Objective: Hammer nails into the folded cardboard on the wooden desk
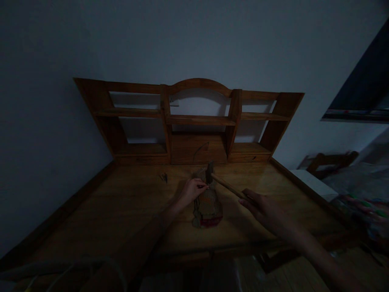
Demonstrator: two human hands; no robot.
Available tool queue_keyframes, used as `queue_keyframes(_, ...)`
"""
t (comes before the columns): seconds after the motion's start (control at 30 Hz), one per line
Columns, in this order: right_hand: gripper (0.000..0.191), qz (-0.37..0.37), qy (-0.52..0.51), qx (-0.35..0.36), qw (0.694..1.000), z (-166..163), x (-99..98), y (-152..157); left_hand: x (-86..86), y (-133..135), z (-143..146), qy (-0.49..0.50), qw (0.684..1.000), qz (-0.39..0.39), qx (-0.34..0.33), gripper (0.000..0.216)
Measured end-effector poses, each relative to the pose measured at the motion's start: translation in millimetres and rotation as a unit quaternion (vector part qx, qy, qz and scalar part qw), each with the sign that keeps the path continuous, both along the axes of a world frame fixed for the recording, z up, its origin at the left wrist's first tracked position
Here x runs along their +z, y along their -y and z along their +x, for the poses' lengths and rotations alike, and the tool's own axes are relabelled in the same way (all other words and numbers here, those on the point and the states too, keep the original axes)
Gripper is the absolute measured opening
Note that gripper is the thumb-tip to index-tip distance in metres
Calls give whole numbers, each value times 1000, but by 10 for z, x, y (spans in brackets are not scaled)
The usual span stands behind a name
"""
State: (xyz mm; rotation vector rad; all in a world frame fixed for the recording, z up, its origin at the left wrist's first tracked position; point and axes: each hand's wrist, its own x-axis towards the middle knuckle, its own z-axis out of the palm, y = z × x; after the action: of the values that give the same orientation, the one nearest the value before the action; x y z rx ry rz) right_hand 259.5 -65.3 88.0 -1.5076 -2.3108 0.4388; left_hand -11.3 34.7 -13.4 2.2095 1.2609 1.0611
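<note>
My right hand [257, 205] is closed around the wooden handle of a hammer [228, 186]. The dark hammer head [209, 172] is just beyond the fingertips of my left hand [194, 189]. My left thumb and fingers are pinched together on what looks like a small nail [208, 187], mostly hidden by the fingers. Beneath them, a worn, brownish piece of cardboard [207, 206] with a red edge lies on the wooden desk [121, 211]. Whether the hammer touches the nail, I cannot tell in this dim light.
Several thin dark nails [164, 177] lie loose on the desk to the left. A wooden shelf unit [200, 120] with small drawers stands along the back against the wall. Beyond the desk's right edge are a white surface [313, 182] and a wooden chair back [332, 162].
</note>
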Motion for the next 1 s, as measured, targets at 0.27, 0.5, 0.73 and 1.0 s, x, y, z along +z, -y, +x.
queue_keyframes(0.27, 28, -20, -5, 5, 1000, -11, 55, -23, -27, -9, -6, 1, 1000, 12, 4, 18)
queue_keyframes(0.5, 26, -17, 1, 2, 1000, -11, 18, -8, 9, 1, -16, -8, 1000, 3, -2, 18)
queue_keyframes(0.73, 26, -14, -1, -2, 1000, 1, 6, 20, -16, 6, -12, 2, 1000, 4, 4, 19)
queue_keyframes(1.0, 27, -9, -5, -8, 1000, -45, 17, 29, 4, 14, -13, -7, 1000, 16, -2, 19)
